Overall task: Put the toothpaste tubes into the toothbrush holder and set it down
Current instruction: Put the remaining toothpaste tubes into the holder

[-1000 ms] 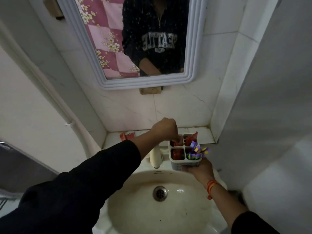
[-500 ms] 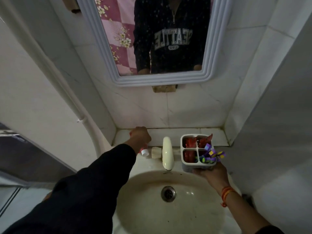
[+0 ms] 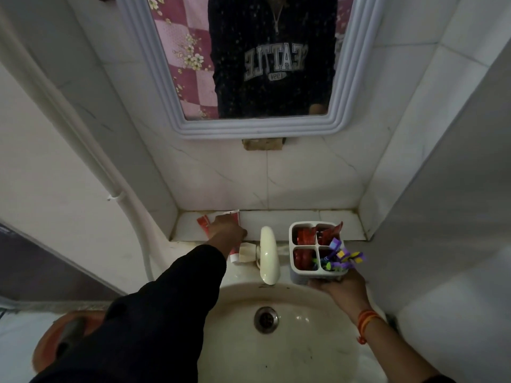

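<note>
Toothpaste tubes: we see red tubes already standing in three compartments of the toothbrush holder [image 3: 318, 248]; more red-and-white toothpaste tubes [image 3: 206, 223] lie on the tiled ledge [image 3: 290, 219] behind the sink, partly under our left hand.
Holder: white, four compartments, held off the surface over the sink's right rim; the near-right compartment carries purple and green toothbrushes [image 3: 343, 258].
Right hand: our right hand [image 3: 341, 286] cups the holder from below and keeps it roughly upright.
Left hand: our left hand [image 3: 226, 230] is closed down over a tube on the ledge, its white cap end [image 3: 234, 258] poking out toward us; we judge it a grasp, though the fingers themselves are hidden beneath the hand.
Step in hand: we judge this the pick-up of another tube, with the set-down not yet done.
Next move: lift the tube clear of the ledge, carry it right, and drop it cap-down into a compartment with room left.
In the way: the cream tap [image 3: 268, 255] stands between our left hand and the holder, so the tube must pass over it; a small pale block [image 3: 247, 252], perhaps soap, sits just beside the tap.
Around: sink basin [image 3: 304, 341] with drain below, mirror [image 3: 249, 64] above, white pipe [image 3: 119, 200] on the left wall, orange object [image 3: 44, 352] low left.
</note>
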Action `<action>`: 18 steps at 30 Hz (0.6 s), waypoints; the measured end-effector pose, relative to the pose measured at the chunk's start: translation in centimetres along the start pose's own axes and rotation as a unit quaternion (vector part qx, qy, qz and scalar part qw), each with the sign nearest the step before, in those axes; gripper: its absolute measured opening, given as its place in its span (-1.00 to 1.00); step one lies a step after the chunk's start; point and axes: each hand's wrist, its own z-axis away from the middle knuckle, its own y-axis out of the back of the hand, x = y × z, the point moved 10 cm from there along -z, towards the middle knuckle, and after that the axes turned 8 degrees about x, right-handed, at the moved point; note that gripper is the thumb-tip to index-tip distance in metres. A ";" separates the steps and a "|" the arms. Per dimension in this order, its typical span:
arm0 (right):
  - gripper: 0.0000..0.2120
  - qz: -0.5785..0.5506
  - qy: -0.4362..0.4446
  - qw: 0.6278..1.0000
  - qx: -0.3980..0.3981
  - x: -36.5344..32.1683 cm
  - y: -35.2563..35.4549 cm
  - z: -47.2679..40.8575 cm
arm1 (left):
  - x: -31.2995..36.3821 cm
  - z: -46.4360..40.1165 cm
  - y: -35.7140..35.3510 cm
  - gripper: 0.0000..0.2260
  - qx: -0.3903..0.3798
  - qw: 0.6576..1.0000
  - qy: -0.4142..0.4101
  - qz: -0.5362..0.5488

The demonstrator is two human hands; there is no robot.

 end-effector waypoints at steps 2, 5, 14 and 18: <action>-0.48 -0.005 0.001 1.000 0.001 -0.3 -0.1 0.1 | 0.6 0.2 0.7 -0.57 0.026 0.999 -0.015 0.022; -0.49 0.002 0.007 1.000 0.000 -0.7 0.0 0.2 | 1.6 0.8 2.8 -0.41 0.072 0.994 -0.032 0.075; -0.48 0.014 0.008 1.000 0.001 -0.8 0.3 0.5 | 9.2 7.6 11.1 -0.67 0.066 0.925 -0.214 0.307; -0.44 0.009 0.012 1.000 0.000 -1.0 0.5 0.6 | 12.9 11.6 15.0 -0.76 0.064 0.896 -0.317 0.305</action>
